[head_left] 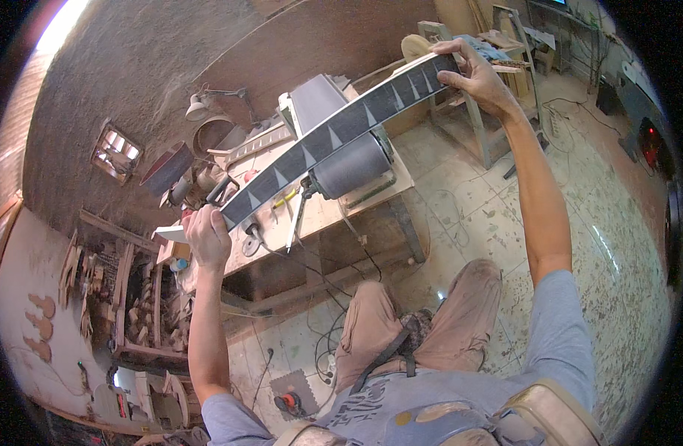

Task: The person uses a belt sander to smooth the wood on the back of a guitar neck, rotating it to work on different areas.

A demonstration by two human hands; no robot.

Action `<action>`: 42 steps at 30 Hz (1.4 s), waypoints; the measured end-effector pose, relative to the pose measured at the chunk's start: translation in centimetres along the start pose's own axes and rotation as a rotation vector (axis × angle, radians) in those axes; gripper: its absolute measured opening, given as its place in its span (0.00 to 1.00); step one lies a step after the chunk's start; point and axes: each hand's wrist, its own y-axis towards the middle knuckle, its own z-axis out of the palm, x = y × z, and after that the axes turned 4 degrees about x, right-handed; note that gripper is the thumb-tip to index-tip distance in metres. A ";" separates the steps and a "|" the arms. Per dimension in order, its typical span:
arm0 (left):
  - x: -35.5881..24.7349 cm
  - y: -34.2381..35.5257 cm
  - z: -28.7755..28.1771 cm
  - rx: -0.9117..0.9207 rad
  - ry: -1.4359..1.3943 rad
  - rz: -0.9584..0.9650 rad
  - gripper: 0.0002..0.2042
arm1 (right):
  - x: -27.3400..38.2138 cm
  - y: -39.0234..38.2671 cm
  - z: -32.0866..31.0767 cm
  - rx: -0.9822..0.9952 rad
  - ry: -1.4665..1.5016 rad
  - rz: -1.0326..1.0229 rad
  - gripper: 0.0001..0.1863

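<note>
I hold a long dark strip with pale triangular inlays and a light edge [341, 134] slanting up to the right. My left hand [209, 236] is closed round its lower left end, beside a pale piece jutting left. My right hand [468, 82] grips the upper right end, fingers over the edge. Below the strip is a sanding machine with a grey belt drum [353, 167] on a wooden bench [392, 182]; another grey belt surface [318, 100] shows behind it. A yellow-handled tool [284, 199] lies on the bench.
A lamp [198, 109] stands behind the bench. A wooden stand with cloths [484, 137] is at the right. Shelves of wood offcuts [137, 312] are at the left. Cables [327, 331] run over the tiled floor [535, 327] near my legs [460, 312].
</note>
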 end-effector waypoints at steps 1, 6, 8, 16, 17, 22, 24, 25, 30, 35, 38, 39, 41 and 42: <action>0.4 -0.1 0.1 0.009 -0.007 -0.010 0.23 | -0.1 -0.1 0.0 0.001 -0.028 -0.004 0.23; 5.0 -1.9 0.0 0.328 -0.283 -0.122 0.25 | 2.4 -0.3 0.3 0.138 -0.148 0.224 0.19; 6.1 -2.0 -0.2 0.492 -0.475 -0.208 0.26 | 3.7 0.0 0.2 0.219 -0.196 0.241 0.22; 7.3 0.9 -3.4 1.102 -1.006 -0.881 0.22 | 5.5 2.4 -0.3 0.344 -0.123 0.683 0.31; 7.2 0.9 -3.3 1.059 -1.009 -0.905 0.21 | 5.8 2.6 -0.4 0.370 -0.098 0.728 0.31; 7.2 -0.7 -1.7 0.779 -0.825 -0.724 0.20 | 6.0 1.6 0.1 0.380 -0.128 0.556 0.26; 9.1 -3.0 -0.2 0.543 -0.594 -0.420 0.21 | 5.4 0.9 1.0 0.342 -0.144 0.393 0.25; 11.0 -4.8 0.5 0.387 -0.452 -0.243 0.22 | 4.9 0.8 2.0 0.311 -0.124 0.295 0.24; 5.7 -2.1 -0.3 0.209 -0.280 -0.185 0.23 | 2.4 0.6 2.3 0.144 -0.176 0.034 0.24; 6.3 -3.1 -1.5 0.299 -0.182 -0.190 0.26 | 3.8 0.7 3.8 0.100 -0.184 0.077 0.23; 8.4 -3.8 -1.3 0.410 -0.375 -0.259 0.25 | 4.2 1.1 3.4 0.250 -0.193 0.216 0.21; 9.1 -3.9 -1.3 0.453 -0.394 -0.235 0.25 | 4.3 1.2 3.2 0.275 -0.187 0.233 0.21; 9.5 -3.7 -1.3 0.565 -0.418 -0.190 0.25 | 5.0 1.4 2.7 0.328 -0.178 0.271 0.22; 9.5 -3.2 -1.6 0.667 -0.551 -0.369 0.24 | 5.5 1.6 2.5 0.349 -0.179 0.323 0.23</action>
